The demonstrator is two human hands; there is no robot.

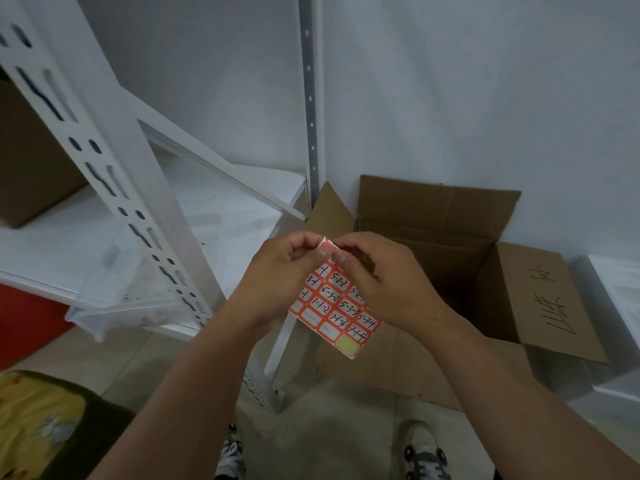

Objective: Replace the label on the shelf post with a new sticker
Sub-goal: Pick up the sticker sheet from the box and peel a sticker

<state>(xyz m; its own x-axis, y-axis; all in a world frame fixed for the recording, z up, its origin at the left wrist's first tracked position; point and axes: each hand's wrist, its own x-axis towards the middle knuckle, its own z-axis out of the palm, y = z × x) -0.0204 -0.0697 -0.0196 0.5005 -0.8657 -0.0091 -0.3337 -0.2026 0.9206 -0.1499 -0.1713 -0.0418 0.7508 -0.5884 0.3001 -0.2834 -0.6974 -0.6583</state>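
The sticker sheet (337, 306) hangs between both hands, its top edge pinched at the fingertips. This looks like the peeling step: a new label is being lifted off the sheet. The left hand (277, 271) pinches the top corner; the right hand (374, 275) picks at it with thumb and forefinger. Next, the freed sticker must go up-left to the shelf post (114, 161).

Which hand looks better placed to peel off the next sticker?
Probably the right hand: its fingers pinch the top corner of the sticker sheet, while the left hand steadies that edge.
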